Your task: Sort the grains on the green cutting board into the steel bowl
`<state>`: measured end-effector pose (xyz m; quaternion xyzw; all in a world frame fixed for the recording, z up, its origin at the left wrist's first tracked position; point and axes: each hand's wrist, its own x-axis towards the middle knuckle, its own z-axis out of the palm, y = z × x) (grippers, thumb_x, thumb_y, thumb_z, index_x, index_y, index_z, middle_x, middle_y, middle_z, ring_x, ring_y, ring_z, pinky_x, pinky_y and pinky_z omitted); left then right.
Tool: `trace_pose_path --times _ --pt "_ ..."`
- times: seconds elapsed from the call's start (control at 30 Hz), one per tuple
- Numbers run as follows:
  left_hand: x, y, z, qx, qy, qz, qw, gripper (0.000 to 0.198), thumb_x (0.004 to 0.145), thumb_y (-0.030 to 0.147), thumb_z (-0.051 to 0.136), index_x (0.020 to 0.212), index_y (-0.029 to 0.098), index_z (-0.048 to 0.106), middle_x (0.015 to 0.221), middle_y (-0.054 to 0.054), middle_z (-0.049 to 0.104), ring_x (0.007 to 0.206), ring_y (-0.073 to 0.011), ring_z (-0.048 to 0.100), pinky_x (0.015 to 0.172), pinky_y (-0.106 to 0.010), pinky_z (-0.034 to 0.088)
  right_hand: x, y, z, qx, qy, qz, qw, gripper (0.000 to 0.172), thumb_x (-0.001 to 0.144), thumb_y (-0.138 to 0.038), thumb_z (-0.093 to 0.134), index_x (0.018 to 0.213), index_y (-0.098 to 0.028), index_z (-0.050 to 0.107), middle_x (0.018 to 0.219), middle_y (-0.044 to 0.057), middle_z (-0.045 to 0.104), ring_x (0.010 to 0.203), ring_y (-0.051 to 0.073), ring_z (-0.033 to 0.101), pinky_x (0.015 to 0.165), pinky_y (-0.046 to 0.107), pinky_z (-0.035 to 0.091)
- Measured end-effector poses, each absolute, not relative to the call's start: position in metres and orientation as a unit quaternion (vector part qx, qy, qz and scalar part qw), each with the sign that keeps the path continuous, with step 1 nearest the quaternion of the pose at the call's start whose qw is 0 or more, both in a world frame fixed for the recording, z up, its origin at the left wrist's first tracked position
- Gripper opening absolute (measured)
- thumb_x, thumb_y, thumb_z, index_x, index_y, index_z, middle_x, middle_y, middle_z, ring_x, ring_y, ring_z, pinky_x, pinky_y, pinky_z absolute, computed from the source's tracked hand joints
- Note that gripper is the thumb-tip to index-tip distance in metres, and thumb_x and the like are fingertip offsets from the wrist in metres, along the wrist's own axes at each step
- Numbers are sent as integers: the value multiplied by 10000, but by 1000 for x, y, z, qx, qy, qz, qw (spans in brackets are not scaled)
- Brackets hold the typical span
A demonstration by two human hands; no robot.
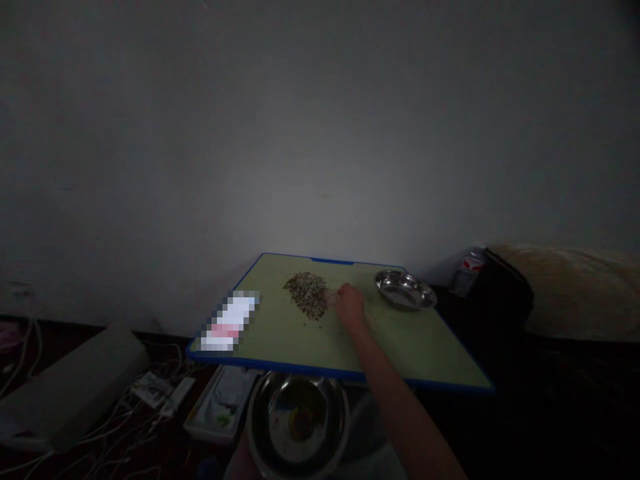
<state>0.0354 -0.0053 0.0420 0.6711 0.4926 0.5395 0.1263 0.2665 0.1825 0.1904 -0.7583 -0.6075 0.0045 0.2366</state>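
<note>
My right hand (350,307) reaches over the pale green board (410,353) with its fingers curled closed. Thin, light, prong-like lines run from the fingertips to the right edge of a pile of small mixed seeds or grains (307,293); what they belong to is too blurred to name. A few loose grains lie in front of the pile. Right of the hand, a shallow shiny metal bowl (406,300) rests on the board. Below the board's near edge stands a larger metal basin (256,417) with some dark matter at its bottom. My left hand is not in view.
A bright, pixelated rectangle (227,323) lies on the board's left side. Below left are a white tray (200,427), tangled cables and a power strip (177,397), and a long box (95,387). A bottle (469,272) and dark bag (505,287) stand right; a wall rises behind.
</note>
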Motion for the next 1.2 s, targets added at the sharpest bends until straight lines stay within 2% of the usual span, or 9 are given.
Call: trace_pose_path --times 0.17,0.33,0.47,0.63,0.73,1.03,1.2 --pt "36 -8 29 673 485 544 124 663 876 518 692 1495 408 482 1391 -83 679 1382 -355 557 1148 -674 451 265 179 192 -758 -616 -5 216 255 916 -19 523 1057 -88 724 1078 181 771 1019 223 720 808 258 447" --pt "30 -9 48 666 501 538 128 605 908 503 667 1458 305 513 1539 -110 549 1364 -342 554 1101 -627 495 266 179 191 -759 -617 -3 210 260 911 -15 525 1065 -73 727 1082 189 770 1037 228 720 815 254 450" --pt "29 -8 67 666 513 526 131 528 912 467 679 1392 275 572 1489 -107 585 1299 -318 597 1052 -586 536 270 181 190 -744 -610 26 271 261 891 -5 528 999 -113 740 1035 157 782 998 206 722 795 234 452" --pt "34 -8 81 669 510 522 141 502 913 462 681 1363 258 590 1440 -106 616 1245 -303 627 1004 -563 567 281 170 190 -712 -607 56 349 279 976 -135 469 955 -179 743 917 77 796 868 188 720 739 241 472" --pt "37 -8 84 669 507 521 152 511 911 466 682 1366 255 587 1431 -107 622 1239 -303 630 998 -566 571 288 156 186 -682 -608 84 397 285 968 -169 481 953 -187 765 840 56 793 785 187 716 740 253 489" --pt "33 -8 78 671 502 518 175 537 914 471 674 1395 255 569 1495 -113 582 1305 -324 591 1060 -610 523 292 140 173 -695 -617 64 363 294 950 -174 526 1022 -147 810 933 115 817 852 225 744 788 277 498" --pt "29 -5 54 678 487 513 200 503 921 467 669 1370 255 589 1471 -110 606 1277 -308 617 1045 -587 541 291 141 171 -699 -617 55 358 297 962 -186 522 1022 -157 812 932 105 816 837 214 741 778 267 495"
